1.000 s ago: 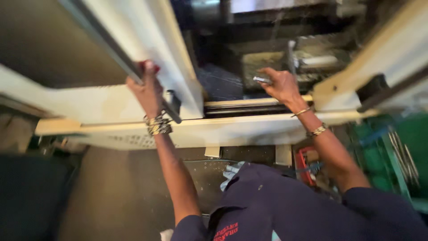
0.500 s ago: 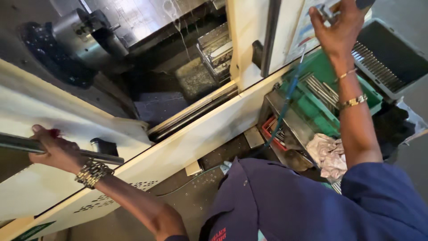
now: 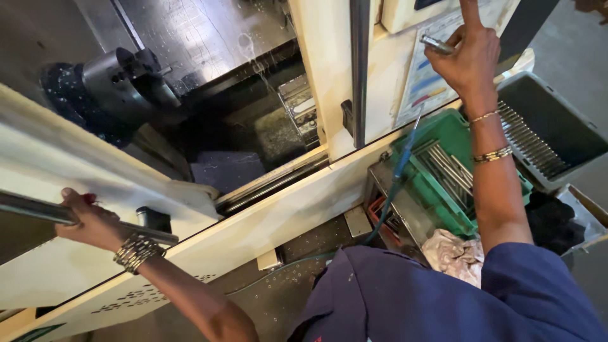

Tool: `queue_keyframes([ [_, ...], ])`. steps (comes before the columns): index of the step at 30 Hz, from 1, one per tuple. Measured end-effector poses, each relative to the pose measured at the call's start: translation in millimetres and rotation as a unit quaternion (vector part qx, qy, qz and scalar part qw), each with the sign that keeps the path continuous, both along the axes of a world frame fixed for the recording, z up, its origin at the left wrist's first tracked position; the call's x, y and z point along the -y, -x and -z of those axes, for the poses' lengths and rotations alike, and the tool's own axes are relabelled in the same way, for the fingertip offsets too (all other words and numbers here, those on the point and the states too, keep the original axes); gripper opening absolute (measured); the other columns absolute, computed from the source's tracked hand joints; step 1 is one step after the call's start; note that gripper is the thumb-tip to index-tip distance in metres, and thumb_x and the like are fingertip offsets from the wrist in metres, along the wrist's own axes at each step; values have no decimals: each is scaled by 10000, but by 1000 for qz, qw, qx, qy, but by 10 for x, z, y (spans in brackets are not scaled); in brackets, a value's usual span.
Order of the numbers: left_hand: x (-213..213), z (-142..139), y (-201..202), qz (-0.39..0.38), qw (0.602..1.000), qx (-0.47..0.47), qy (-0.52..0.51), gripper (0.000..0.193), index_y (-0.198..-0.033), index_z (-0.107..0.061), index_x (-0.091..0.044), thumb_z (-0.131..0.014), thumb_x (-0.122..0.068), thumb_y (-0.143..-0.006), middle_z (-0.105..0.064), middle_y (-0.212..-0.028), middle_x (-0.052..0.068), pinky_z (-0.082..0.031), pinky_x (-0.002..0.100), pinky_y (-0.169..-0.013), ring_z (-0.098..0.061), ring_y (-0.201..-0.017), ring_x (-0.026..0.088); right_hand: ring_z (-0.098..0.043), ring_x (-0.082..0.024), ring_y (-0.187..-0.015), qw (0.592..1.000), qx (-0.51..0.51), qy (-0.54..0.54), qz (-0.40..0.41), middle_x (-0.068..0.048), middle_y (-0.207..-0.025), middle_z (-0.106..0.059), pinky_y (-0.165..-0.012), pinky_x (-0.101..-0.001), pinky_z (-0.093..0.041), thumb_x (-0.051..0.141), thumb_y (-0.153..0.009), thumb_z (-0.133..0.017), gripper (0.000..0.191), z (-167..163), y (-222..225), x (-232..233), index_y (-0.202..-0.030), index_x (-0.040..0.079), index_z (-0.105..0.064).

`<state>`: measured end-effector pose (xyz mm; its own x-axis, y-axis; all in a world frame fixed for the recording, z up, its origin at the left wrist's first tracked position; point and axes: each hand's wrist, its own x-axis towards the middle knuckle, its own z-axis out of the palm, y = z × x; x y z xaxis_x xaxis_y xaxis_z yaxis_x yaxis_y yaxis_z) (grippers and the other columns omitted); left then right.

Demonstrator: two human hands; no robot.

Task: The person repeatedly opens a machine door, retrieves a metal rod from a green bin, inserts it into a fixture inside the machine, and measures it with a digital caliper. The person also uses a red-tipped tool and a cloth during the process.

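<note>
Since the frame half a second earlier, little has shifted: the right hand [image 3: 470, 56] sits slightly lower against the machine's front panel [image 3: 425, 82], and the left hand [image 3: 92, 223] remains on the door bar [image 3: 38, 213]. Left hand: fingers wrapped fully round the long steel bar of the sliding door [image 3: 107, 190], closed grip, bangles at the wrist. Right hand: raised, index finger extended straight up and cut off by the top edge; the other fingers curl round a small metal rod [image 3: 437, 44], pinched against the thumb, only its end showing. What the fingertip touches cannot be seen. Inside the open machine, the round chuck [image 3: 123, 79] is visible at upper left, wet metal wall behind it. Below the right forearm stands a green crate [image 3: 500, 190] holding steel bars [image 3: 446, 170]; a grey tray [image 3: 551, 126] sits beside it. A blue hose [image 3: 399, 171] runs downward, its lower end hidden behind the person's blue sleeve [image 3: 443, 297]. A crumpled rag [image 3: 453, 253] lies near the crate.
</note>
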<state>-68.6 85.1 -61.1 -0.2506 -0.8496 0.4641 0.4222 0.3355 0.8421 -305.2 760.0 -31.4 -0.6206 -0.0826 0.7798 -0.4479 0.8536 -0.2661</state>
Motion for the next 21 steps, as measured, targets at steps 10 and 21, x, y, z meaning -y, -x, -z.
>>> queue_keyframes([
  [10,-843,129,534,-10,1000,17,-5,311,-840,-597,-1,-725,-224,-1015,-631,-729,81,-289,269,-423,-423,-489,97,-704,-337,-720,999,-7,-38,-9,-106,-774,-716,-695,-423,-570,224,-812,-838,384,-42,36,-251,-1095,66,-632],
  [21,-2129,103,986,77,992,0,98,294,-927,-618,48,-686,-202,-1065,-668,-836,81,-528,293,-710,-628,-763,134,-695,-370,-732,966,245,-75,-30,-143,-784,-714,-670,-486,-544,471,-780,-845,707,141,-231,-288,-1348,112,-626],
])
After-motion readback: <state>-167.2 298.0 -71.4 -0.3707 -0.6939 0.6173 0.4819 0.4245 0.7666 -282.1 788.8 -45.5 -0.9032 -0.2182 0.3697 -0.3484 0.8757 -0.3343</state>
